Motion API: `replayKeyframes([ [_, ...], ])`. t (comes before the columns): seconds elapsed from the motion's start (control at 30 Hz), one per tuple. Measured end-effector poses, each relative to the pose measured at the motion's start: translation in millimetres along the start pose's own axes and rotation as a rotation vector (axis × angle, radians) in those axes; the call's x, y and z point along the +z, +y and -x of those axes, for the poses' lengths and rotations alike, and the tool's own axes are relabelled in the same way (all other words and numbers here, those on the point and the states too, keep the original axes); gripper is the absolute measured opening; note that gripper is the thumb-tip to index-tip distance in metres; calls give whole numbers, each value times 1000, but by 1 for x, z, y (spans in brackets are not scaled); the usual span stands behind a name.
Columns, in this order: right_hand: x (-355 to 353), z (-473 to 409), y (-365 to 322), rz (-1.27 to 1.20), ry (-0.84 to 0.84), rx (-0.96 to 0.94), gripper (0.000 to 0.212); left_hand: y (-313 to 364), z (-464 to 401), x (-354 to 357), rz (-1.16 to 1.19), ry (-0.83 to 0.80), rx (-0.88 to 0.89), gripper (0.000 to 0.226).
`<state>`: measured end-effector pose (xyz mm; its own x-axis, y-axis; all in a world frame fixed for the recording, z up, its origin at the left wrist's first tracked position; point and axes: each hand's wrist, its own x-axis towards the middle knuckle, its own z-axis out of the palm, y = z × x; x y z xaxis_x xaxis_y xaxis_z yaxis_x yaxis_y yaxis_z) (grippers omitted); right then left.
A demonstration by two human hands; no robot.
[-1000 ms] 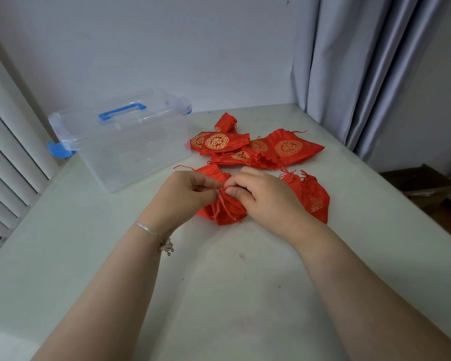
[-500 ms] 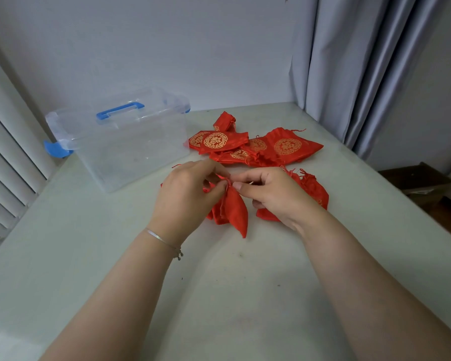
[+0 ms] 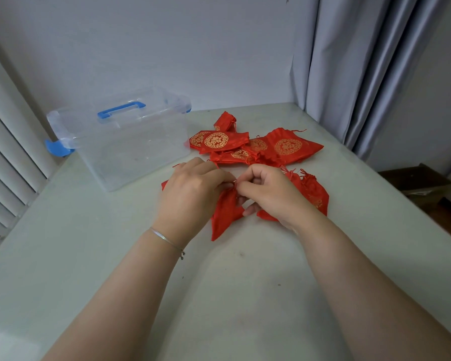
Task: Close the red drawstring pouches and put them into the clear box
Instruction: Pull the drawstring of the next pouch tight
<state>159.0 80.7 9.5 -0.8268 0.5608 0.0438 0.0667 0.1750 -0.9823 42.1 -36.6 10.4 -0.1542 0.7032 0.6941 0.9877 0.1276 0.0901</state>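
At centre of pale table (image 3: 245, 295): left hand (image 3: 190, 194) and right hand (image 3: 271, 194) meet over one red drawstring pouch (image 3: 223, 217); both pinch its gathered neck, fingertips nearly touching at approx. the same spot. Left: fingers curled, thumb and forefinger tips on the neck from the left; thin bracelet (image 3: 167, 241) at wrist. Right: forefinger and thumb pinch the neck from the right, other fingers curled under; whether they hold the cord itself or the cloth cannot be told. Pouch hangs from the pinch, body slanting down toward viewer, lower corner touching or just above the tabletop. Beneath right hand: further closed pouches (image 3: 314, 194), partly hidden, lying on table. Behind the hands: heap of flat pouches (image 3: 258, 147) w/ gold round emblems, overlapping, mouths not visibly drawn. Left-rear: clear box (image 3: 130, 152) w/ blue handle (image 3: 121, 110) and blue latches, lid appears to be on, just beside the heap; no red visible through its walls. Right-rear: grey curtain (image 3: 362, 69); far right, cardboard box (image 3: 414, 181) below table level.
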Motion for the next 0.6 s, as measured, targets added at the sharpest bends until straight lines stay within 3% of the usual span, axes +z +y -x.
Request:
replayKeyframes([
  [0.33, -5, 2, -3, 13, -110, -21, 10, 1, 0, -3, 36, 21, -89, 25],
  [0.6, -6, 1, -4, 78, -56, -26, 10, 0, 0, -3, 83, 61, -130, 27],
])
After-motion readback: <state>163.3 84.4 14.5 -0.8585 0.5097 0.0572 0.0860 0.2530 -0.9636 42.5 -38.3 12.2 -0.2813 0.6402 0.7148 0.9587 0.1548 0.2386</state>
